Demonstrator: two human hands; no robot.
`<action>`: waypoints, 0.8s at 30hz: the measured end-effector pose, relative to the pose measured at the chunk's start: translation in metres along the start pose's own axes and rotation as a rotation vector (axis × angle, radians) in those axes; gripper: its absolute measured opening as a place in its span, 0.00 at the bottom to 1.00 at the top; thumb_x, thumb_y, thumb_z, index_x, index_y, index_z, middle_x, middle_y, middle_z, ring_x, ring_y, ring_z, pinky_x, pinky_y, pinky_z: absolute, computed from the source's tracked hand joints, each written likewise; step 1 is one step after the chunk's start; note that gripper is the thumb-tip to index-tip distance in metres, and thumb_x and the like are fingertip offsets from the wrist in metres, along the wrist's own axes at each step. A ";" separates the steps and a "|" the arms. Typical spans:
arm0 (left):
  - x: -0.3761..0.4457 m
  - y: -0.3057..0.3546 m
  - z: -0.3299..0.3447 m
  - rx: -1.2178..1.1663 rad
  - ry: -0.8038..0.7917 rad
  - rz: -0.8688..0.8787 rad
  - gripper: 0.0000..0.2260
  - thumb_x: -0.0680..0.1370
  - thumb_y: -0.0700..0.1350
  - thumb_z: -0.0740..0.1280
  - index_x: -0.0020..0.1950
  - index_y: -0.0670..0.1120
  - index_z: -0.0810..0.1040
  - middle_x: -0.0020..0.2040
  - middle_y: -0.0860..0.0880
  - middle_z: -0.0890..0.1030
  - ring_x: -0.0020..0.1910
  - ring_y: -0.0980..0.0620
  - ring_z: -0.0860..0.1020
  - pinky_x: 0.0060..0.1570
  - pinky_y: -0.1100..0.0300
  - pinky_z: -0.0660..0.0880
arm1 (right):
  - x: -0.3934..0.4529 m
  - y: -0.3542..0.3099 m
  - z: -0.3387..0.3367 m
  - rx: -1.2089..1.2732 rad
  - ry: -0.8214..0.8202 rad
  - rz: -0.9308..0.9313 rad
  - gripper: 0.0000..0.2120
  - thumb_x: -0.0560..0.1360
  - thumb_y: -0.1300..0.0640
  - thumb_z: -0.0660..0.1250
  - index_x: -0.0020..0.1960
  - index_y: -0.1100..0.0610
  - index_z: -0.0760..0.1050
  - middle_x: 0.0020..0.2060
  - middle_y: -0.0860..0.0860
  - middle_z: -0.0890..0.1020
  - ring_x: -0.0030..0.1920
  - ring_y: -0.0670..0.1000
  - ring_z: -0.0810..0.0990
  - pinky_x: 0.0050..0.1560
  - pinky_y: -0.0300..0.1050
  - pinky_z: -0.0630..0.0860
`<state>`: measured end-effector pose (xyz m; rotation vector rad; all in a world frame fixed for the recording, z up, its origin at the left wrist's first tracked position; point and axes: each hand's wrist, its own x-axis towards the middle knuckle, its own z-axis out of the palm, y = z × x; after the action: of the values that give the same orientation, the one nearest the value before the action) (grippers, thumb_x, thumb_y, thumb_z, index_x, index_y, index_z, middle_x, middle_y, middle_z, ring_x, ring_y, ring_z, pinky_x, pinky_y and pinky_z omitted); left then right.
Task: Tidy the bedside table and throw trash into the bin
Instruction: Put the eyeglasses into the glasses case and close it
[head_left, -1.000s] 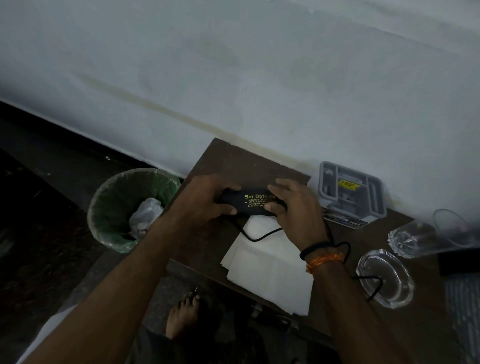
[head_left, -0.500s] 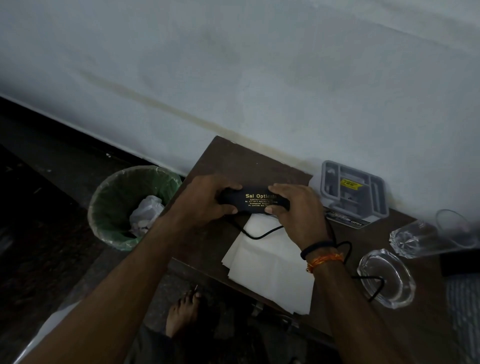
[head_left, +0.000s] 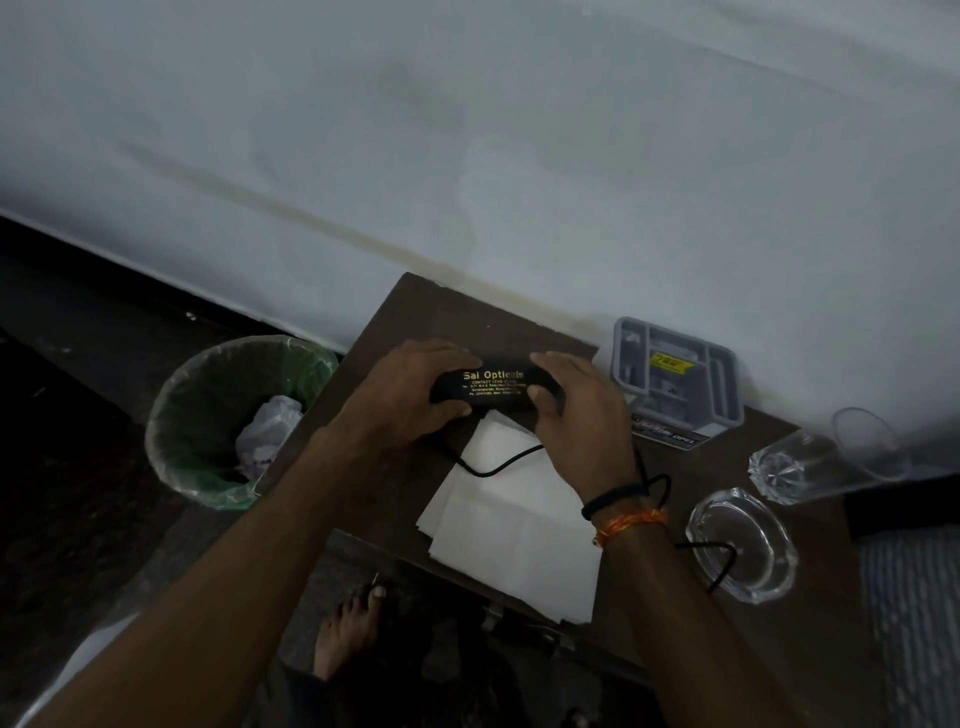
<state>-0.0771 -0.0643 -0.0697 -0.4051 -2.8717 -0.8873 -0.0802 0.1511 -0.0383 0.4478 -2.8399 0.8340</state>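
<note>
A black spectacle case with gold lettering lies near the back of the dark brown bedside table. My left hand grips its left end and my right hand grips its right end. White paper sheets lie on the table just in front of the case. A thin black cord loops over the paper and runs toward my right wrist. On the floor left of the table stands a bin lined with a green bag, with crumpled white trash inside.
A grey plastic tray leans against the wall at the back. A glass tumbler lies on its side at the right, a round glass ashtray in front of it. My bare foot is under the table's front edge.
Both hands have stayed on the case. The case and hands have shifted very slightly toward the wall.
</note>
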 end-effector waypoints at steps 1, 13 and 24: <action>0.003 -0.002 -0.001 0.005 -0.008 -0.007 0.26 0.70 0.49 0.77 0.67 0.48 0.77 0.64 0.49 0.80 0.65 0.51 0.75 0.66 0.57 0.66 | -0.002 -0.001 -0.003 -0.009 0.046 -0.014 0.15 0.76 0.63 0.69 0.62 0.58 0.79 0.60 0.54 0.81 0.60 0.53 0.78 0.63 0.45 0.73; 0.048 -0.014 -0.005 0.005 0.003 -0.108 0.25 0.70 0.44 0.77 0.67 0.45 0.77 0.65 0.45 0.79 0.63 0.45 0.77 0.62 0.59 0.68 | -0.027 0.020 -0.024 -0.065 0.121 -0.110 0.10 0.73 0.67 0.68 0.51 0.59 0.83 0.49 0.54 0.84 0.50 0.53 0.82 0.54 0.41 0.74; 0.019 0.040 -0.026 0.112 -0.193 -0.084 0.19 0.67 0.41 0.71 0.58 0.44 0.83 0.57 0.45 0.83 0.57 0.44 0.80 0.55 0.59 0.72 | -0.038 0.032 -0.030 -0.157 -0.105 -0.188 0.19 0.63 0.64 0.68 0.53 0.55 0.84 0.48 0.48 0.85 0.56 0.50 0.72 0.55 0.41 0.70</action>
<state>-0.0829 -0.0431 -0.0228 -0.3808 -3.1181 -0.7320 -0.0531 0.2023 -0.0373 0.7419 -2.8711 0.5649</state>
